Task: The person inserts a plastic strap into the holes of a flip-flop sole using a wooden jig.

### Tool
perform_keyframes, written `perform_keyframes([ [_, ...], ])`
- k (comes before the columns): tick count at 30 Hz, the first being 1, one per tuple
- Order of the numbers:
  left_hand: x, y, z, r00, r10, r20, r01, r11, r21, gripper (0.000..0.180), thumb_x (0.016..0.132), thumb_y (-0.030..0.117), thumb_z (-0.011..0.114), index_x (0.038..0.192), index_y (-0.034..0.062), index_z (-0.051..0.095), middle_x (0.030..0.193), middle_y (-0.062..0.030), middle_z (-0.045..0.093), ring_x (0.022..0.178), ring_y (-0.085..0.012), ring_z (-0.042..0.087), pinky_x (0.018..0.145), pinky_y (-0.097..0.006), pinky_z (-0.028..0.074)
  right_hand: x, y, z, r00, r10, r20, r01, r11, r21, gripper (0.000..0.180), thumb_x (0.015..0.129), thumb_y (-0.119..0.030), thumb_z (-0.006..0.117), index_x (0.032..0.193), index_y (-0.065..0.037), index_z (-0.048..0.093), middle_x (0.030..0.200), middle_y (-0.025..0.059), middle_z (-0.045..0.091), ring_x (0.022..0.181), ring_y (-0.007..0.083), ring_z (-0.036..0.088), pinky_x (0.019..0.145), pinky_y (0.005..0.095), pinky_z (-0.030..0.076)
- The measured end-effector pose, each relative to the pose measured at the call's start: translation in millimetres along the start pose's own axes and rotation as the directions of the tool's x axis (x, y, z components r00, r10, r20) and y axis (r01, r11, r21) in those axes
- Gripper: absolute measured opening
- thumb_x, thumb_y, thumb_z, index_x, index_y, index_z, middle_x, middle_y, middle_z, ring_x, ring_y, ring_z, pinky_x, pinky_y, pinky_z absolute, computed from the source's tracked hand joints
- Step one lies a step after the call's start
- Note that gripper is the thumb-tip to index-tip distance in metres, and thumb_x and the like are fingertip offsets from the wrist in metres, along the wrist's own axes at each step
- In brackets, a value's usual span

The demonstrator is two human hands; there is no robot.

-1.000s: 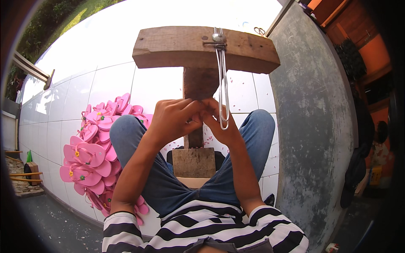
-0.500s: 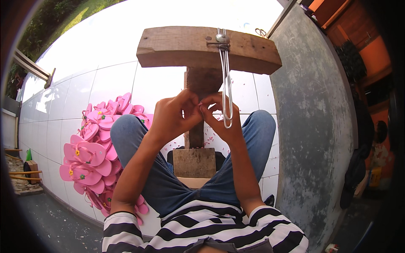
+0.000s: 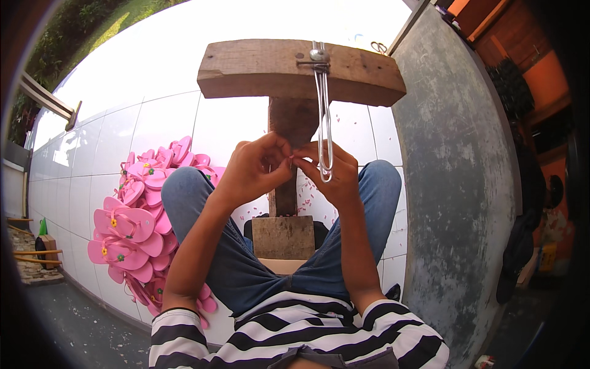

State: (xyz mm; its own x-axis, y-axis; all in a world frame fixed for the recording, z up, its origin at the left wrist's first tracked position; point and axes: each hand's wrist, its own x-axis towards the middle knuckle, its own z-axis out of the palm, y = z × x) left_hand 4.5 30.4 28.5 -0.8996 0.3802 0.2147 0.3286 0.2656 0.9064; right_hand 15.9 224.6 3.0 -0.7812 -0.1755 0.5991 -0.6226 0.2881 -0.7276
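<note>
Both hands meet just in front of the post of a T-shaped wooden stand. My left hand is closed, thumb and fingers pinched together. My right hand pinches against it, its fingertips nearly touching the left ones. A tiny pinkish bit shows between the fingertips, too small to name. From a nail on the crossbar hangs a long, thin metal wire loop; its lower end overlaps the right hand in this view. Whether the loop touches that hand I cannot tell.
A heap of pink flip-flops with small flower trims lies beside my left knee. Pink scraps are scattered on the white tiles between my legs. To the right runs a grey concrete ledge. Scissors lie beyond the crossbar.
The fingertips of both hands have shifted slightly, still pinched together. The wooden crossbar and the hanging wire loop appear a little further left.
</note>
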Motion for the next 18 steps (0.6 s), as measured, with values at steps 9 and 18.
perform_keyframes([
  [9, 0.7, -4.9, -2.8, 0.997, -0.028, 0.078, 0.039, 0.990, -0.136, 0.015, 0.085, 0.009, 0.066, 0.097, 0.0007, 0.062, 0.077, -0.0044, 0.067, 0.072, -0.0103, 0.067, 0.066, -0.025, 0.053, 0.8, 6.0, -0.9, 0.995, -0.096, -0.009, 0.094, 0.990, -0.108, 0.015, 0.077, -0.003, 0.080, 0.090, -0.003, 0.073, 0.093, 0.0075, 0.069, 0.082, 0.0216, 0.070, 0.069, 0.0313, 0.058],
  [18, -0.1, -8.1, -3.2, 0.994, -0.072, 0.081, 0.086, 0.979, -0.184, 0.015, 0.090, 0.010, 0.068, 0.098, -0.0013, 0.066, 0.078, -0.0041, 0.072, 0.071, -0.0087, 0.068, 0.063, -0.023, 0.054, 3.8, 2.5, -2.0, 0.992, -0.125, -0.007, 0.122, 0.980, -0.158, 0.013, 0.079, -0.004, 0.078, 0.090, -0.003, 0.071, 0.093, 0.0063, 0.068, 0.085, 0.0209, 0.067, 0.069, 0.0320, 0.058],
])
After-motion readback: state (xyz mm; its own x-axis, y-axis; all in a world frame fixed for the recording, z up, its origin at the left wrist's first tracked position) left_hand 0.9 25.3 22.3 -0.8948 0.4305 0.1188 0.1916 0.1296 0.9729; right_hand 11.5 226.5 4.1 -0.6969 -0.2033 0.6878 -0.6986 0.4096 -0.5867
